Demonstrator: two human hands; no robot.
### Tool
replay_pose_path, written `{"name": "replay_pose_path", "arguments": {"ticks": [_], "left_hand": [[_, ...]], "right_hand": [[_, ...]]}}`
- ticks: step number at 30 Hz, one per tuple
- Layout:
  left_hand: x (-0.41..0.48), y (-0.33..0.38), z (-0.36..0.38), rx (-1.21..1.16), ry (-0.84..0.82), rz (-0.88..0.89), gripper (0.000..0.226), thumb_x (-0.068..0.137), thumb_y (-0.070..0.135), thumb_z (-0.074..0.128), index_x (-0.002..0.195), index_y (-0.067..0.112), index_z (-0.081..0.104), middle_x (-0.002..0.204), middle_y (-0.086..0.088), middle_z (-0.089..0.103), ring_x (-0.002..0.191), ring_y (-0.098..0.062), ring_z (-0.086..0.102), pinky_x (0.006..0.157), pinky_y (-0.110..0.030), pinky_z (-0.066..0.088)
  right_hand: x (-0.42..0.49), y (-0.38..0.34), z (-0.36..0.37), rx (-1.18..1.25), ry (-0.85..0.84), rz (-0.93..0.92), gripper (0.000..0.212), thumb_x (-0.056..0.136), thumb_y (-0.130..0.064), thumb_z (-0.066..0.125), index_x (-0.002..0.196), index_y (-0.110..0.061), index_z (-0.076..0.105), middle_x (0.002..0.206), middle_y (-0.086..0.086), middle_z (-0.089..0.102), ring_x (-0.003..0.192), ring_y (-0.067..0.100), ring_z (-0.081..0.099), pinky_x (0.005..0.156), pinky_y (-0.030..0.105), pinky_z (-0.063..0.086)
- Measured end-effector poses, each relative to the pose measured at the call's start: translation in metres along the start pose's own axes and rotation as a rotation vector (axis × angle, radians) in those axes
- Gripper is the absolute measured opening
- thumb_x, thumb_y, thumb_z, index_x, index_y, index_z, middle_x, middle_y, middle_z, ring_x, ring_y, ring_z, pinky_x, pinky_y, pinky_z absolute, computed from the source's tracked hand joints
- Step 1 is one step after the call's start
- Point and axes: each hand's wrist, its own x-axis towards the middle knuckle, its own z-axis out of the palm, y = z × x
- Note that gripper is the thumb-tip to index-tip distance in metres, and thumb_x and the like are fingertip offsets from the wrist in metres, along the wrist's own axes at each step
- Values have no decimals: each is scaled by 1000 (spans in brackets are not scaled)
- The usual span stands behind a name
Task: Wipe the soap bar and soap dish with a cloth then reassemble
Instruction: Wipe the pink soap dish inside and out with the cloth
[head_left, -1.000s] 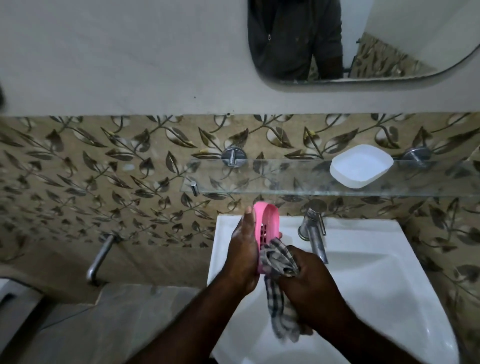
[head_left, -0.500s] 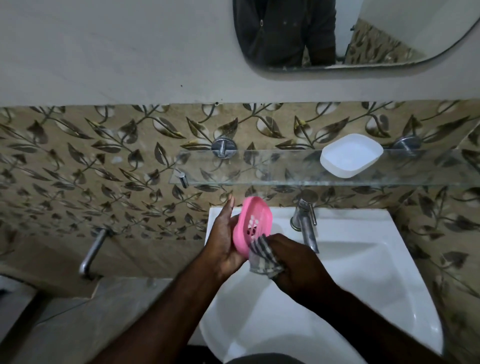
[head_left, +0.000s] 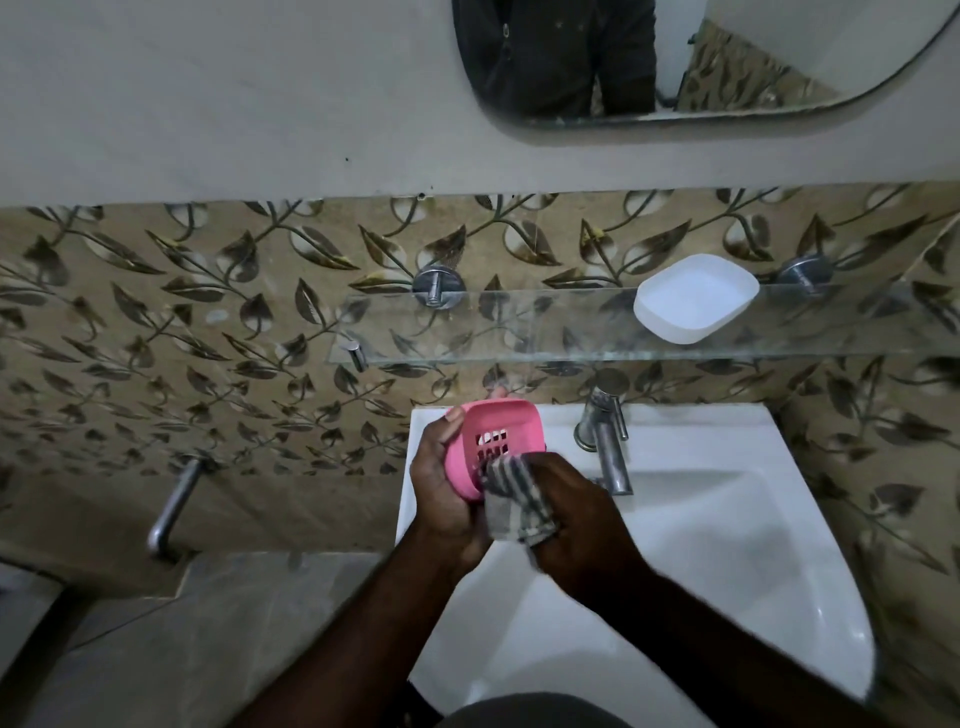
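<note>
left hand (head_left: 447, 499) is gripping pink drain tray (head_left: 506, 434) over sink (head_left: 701, 545) | right hand (head_left: 576, 519) is pinching checked cloth (head_left: 514, 501), wiping tray's inside | white dish base (head_left: 696, 299) is sitting on glass shelf (head_left: 519, 327) | soap bar unseen; reassembly likely pending

I hold the pink soap tray (head_left: 493, 441) in my left hand (head_left: 447, 499), tipped up on its edge with its hollow turned toward me. It is a rounded square with a grid of small slots in its floor. My right hand (head_left: 576, 525) grips the checked grey-and-white cloth (head_left: 514, 499), bunched against the tray's lower inner edge. Both hang over the back left of the basin (head_left: 727, 571). The white outer dish (head_left: 693, 299), shallow and rounded, lies hollow side up on the glass shelf (head_left: 519, 327), well apart to the right.
</note>
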Motion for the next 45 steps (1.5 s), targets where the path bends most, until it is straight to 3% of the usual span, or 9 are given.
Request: {"name": "replay_pose_path", "arguments": {"ticks": [7,13,19,23,27,33,39,43,45], "left_hand": [[1,1,4,-23,-63,5,45,64,32,66,99,4,72,102,-16,69,94,-30,63,100,-47,46],[-5,11,4,20,-53,-43,103,47,41,83,132,-6,50,121,-25,57,106,-36,52,96,-45,41],[-8,7,11,0,-67,18,53,53,33,76,99,5,75,103,-16,72,99,-31,64,94,-43,49],[-10,17,15,-9,-18,25,82,53,33,76,124,-5,56,110,-22,63,101,-34,56,100,-48,41],[-15,20,18,-54,-18,1,109,39,38,85,133,-2,47,119,-23,55,109,-36,50,96,-45,42],[-10,18,23,-64,-36,66,120,34,38,89,135,-7,44,120,-25,53,110,-38,49,109,-50,29],[-12,5,7,7,-38,53,80,42,43,86,110,5,68,99,-15,70,90,-27,63,79,-35,54],[-7,4,10,4,-4,74,81,43,36,85,112,1,63,99,-16,70,94,-30,63,84,-37,54],[-3,6,10,-12,-17,92,89,40,38,86,116,0,59,102,-16,69,97,-29,63,87,-39,52]], "right_hand": [[6,-31,23,140,169,234,26,62,-19,59,87,-27,61,81,-9,57,68,14,62,55,34,52],[8,1,-4,-146,47,-12,30,70,7,71,96,-6,72,94,7,69,87,27,67,75,37,55],[10,-29,16,86,146,186,20,64,-19,52,81,-27,60,78,-12,54,65,10,60,55,33,51],[9,-25,6,43,62,10,40,71,0,64,104,-20,70,96,-4,64,84,15,66,69,26,53],[16,-5,-11,-195,98,42,17,76,-2,71,92,-8,75,89,6,66,81,27,67,68,39,53],[15,-31,17,102,117,53,36,61,-10,59,94,-22,64,91,-10,57,75,10,61,59,28,51],[12,17,-8,-209,68,-42,12,75,-1,77,86,-5,73,85,9,66,76,30,66,62,41,53],[13,-15,19,194,179,262,16,73,-14,65,81,-28,66,79,-10,62,66,10,63,57,29,51],[12,-24,24,207,165,153,26,70,-19,64,93,-31,64,87,-11,62,74,1,64,62,21,51]]}}
